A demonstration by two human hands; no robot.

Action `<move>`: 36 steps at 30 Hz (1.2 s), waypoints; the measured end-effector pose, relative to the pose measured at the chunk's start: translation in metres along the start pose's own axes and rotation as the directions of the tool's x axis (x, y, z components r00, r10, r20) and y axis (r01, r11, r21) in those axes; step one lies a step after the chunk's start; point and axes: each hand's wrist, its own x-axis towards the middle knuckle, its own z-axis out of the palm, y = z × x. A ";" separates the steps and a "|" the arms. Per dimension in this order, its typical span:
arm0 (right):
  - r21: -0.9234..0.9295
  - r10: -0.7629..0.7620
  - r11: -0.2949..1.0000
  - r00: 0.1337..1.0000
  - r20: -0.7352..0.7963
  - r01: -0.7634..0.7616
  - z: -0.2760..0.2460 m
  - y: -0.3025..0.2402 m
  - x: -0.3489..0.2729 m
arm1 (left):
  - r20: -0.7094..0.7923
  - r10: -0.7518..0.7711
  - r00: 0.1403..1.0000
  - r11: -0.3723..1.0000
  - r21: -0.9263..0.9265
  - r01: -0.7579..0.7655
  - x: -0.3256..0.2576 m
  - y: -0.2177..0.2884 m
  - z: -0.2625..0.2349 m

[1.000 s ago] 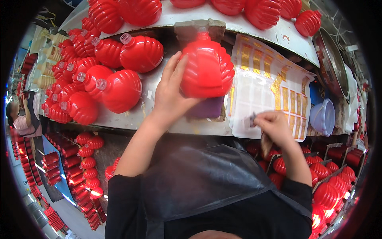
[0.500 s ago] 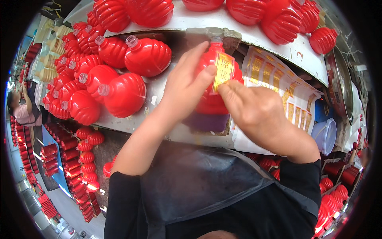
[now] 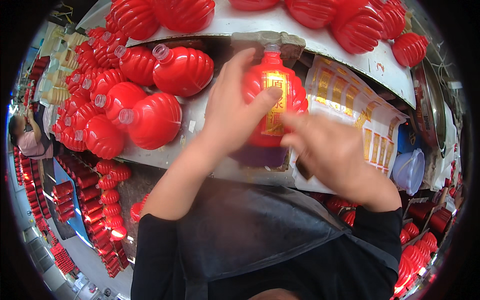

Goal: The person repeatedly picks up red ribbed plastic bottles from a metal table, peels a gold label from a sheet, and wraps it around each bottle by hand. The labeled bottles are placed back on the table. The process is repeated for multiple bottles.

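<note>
A red plastic bottle (image 3: 296, 95) with ribbed sides and a clear neck lies on its back in front of me, the neck pointing away. Down its flat front runs a gold and yellow label (image 3: 274, 125). My left hand (image 3: 234, 102) holds the bottle's left side, fingers stretched toward the neck and thumb pressed on the label. Close to the label's lower right edge is my right hand (image 3: 325, 145), its curled fingers smeared by motion. A dark purple pad (image 3: 257, 156) shows under the bottle's base. Beside it, partly under my right arm, lies a label sheet (image 3: 345, 92).
Several red bottles (image 3: 157, 120) crowd the bench at left. More red bottles (image 3: 350, 27) lie on a white shelf (image 3: 385, 70) at the back. A pale bucket (image 3: 409, 172) stands at right. Another person (image 3: 31, 137) is at far left, near rows of red containers (image 3: 90, 200).
My right hand has moved slightly down and right, away from the label's lower end. The label now lies flat along the bottle, with my left thumb pressing its middle.
</note>
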 end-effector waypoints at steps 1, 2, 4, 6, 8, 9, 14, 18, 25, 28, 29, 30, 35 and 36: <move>0.066 0.072 0.995 0.996 -0.044 -0.069 0.001 0.012 0.007 | -0.014 0.029 0.999 0.999 0.029 -0.029 -0.005 0.001 -0.002; 0.138 0.148 0.981 0.987 -0.066 -0.138 0.003 0.024 0.013 | 0.001 0.054 0.999 0.996 0.073 -0.054 -0.010 0.003 -0.004; 0.271 0.127 0.957 0.989 -0.076 -0.102 0.012 0.039 0.027 | 0.030 0.096 0.995 0.983 0.153 -0.099 -0.021 0.007 -0.008; 0.335 0.129 0.937 0.989 -0.067 -0.100 0.019 0.047 0.036 | 0.043 0.097 0.994 0.970 0.221 -0.104 -0.026 0.009 -0.005; 0.331 0.157 0.933 0.987 -0.013 -0.144 0.023 0.052 0.041 | 0.030 0.097 0.995 0.967 0.234 -0.102 -0.028 0.010 -0.001; 0.353 0.185 0.919 0.983 0.005 -0.175 0.024 0.053 0.041 | 0.013 0.122 0.992 0.963 0.242 -0.122 -0.027 0.010 0.001; 0.384 0.178 0.908 0.984 0.011 -0.168 0.026 0.061 0.040 | 0.009 0.212 0.977 0.932 0.300 -0.205 -0.025 0.003 0.002; 0.644 0.283 0.687 0.940 0.190 -0.337 0.023 0.065 0.035 | 0.028 0.220 0.975 0.938 0.267 -0.219 -0.026 -0.004 -0.002; 0.453 0.472 0.727 0.855 0.216 -0.516 0.017 0.037 0.008 | 0.110 0.360 0.927 0.912 0.168 -0.374 -0.012 -0.004 -0.011; 0.344 0.384 0.866 0.923 0.005 -0.363 0.029 0.031 0.004 | 0.201 0.353 0.914 0.868 0.296 -0.400 -0.014 -0.001 -0.008; 0.276 0.367 0.898 0.930 -0.036 -0.343 0.032 0.030 0.003 | 0.149 0.397 0.906 0.858 0.289 -0.424 -0.011 -0.002 -0.005; 0.313 0.358 0.892 0.933 -0.045 -0.327 0.034 0.031 0.003 | 0.152 0.405 0.902 0.852 0.295 -0.432 -0.011 -0.003 -0.005; 0.549 0.428 0.708 0.888 0.169 -0.445 0.028 0.040 0.000 | 0.188 0.392 0.901 0.842 0.323 -0.433 -0.012 -0.008 -0.009; 0.596 0.410 0.692 0.901 0.141 -0.408 0.027 0.040 0.000 | 0.147 0.370 0.917 0.890 0.228 -0.396 -0.013 -0.008 -0.009</move>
